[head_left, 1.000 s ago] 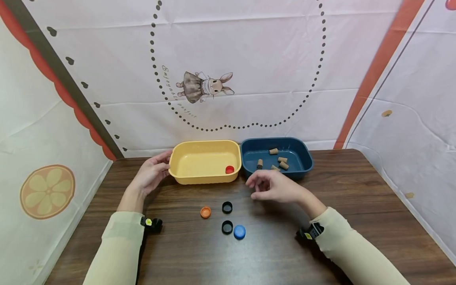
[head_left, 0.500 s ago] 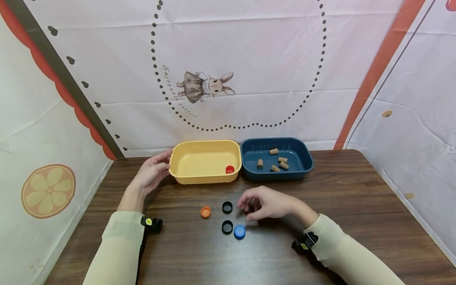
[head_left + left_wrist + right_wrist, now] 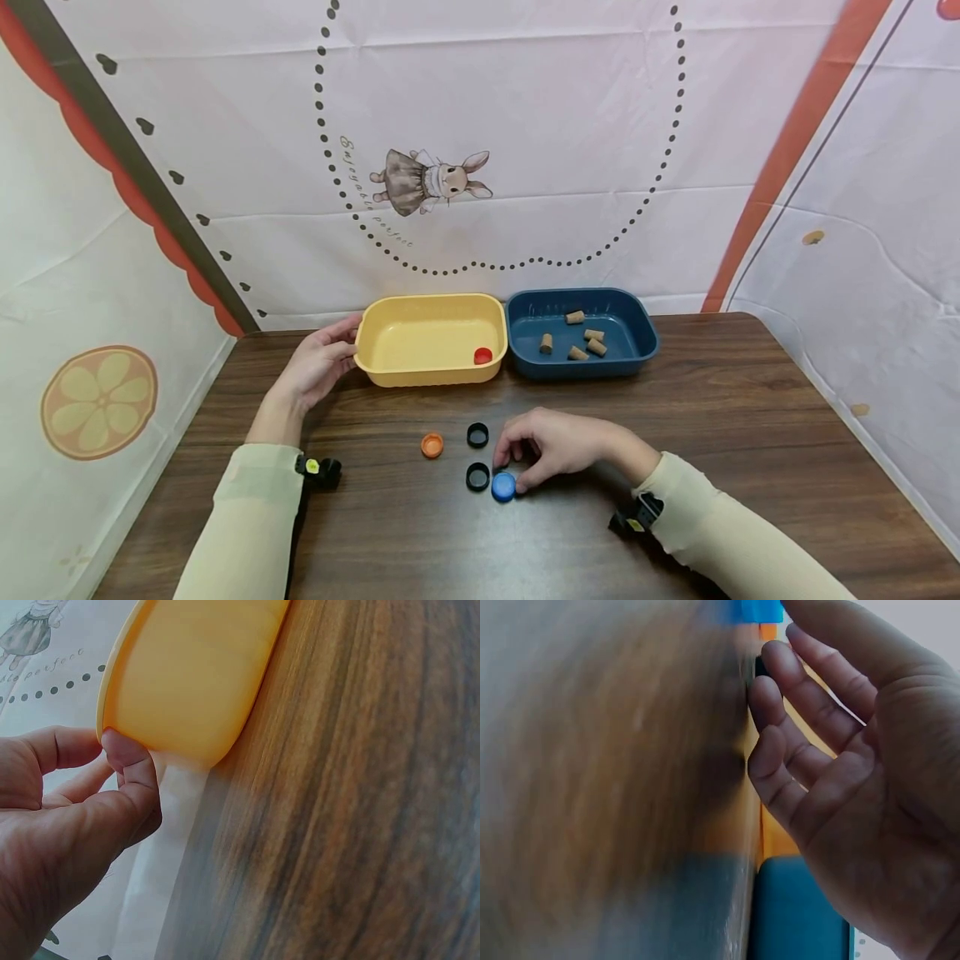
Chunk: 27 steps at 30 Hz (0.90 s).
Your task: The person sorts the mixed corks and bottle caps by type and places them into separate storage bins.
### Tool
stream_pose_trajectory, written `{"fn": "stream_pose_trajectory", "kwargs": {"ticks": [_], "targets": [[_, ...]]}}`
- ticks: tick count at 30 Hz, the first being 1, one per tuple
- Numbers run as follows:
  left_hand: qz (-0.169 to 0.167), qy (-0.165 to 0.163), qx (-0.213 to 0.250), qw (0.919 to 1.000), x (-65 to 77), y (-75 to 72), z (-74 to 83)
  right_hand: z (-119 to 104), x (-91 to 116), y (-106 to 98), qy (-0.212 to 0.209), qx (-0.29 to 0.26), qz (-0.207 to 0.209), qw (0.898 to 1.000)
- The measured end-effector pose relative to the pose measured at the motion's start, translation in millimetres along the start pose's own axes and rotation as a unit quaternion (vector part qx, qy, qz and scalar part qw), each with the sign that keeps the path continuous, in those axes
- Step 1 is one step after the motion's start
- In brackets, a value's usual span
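Note:
My left hand [image 3: 318, 365] pinches the left rim of the yellow bin [image 3: 420, 377], thumb and finger at its edge in the left wrist view. Inside that bin lies a red bottle cap [image 3: 483, 356]. Loosely bent, my right hand [image 3: 558, 446] reaches low over the table to a blue bottle cap [image 3: 503, 487]. Its thumb tip is right at the cap's right side and a fingertip is just behind it. Two black bottle caps [image 3: 477, 435] and an orange bottle cap [image 3: 432, 445] lie nearby on the table.
A dark blue bin [image 3: 637, 354] with several corks [image 3: 596, 347] stands against the yellow bin's right side. Both bins are at the back of the brown wooden table [image 3: 405, 542], in front of a printed cloth [image 3: 570, 125].
My right hand has come from in front of the blue bin toward me and left, down to the blue bottle cap. My left hand has stayed on the yellow bin's rim.

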<state>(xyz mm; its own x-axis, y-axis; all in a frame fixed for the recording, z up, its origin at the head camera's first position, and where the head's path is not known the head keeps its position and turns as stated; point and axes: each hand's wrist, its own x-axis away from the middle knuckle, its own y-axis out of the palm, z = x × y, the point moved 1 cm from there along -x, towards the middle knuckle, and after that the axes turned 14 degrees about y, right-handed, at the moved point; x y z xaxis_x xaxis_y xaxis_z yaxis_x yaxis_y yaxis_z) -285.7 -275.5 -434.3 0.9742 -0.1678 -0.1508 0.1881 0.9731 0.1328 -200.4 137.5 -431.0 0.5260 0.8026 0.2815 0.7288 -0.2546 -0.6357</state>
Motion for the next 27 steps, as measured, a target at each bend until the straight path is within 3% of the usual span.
{"fn": "stream_pose_trajectory", "kwargs": {"ticks": [27], "targets": [[-0.010,0.004,-0.001,0.9999,0.7,-0.3,-0.4,-2.8,-4.2,7.4,-0.005,0.040,-0.005,0.999]]}}
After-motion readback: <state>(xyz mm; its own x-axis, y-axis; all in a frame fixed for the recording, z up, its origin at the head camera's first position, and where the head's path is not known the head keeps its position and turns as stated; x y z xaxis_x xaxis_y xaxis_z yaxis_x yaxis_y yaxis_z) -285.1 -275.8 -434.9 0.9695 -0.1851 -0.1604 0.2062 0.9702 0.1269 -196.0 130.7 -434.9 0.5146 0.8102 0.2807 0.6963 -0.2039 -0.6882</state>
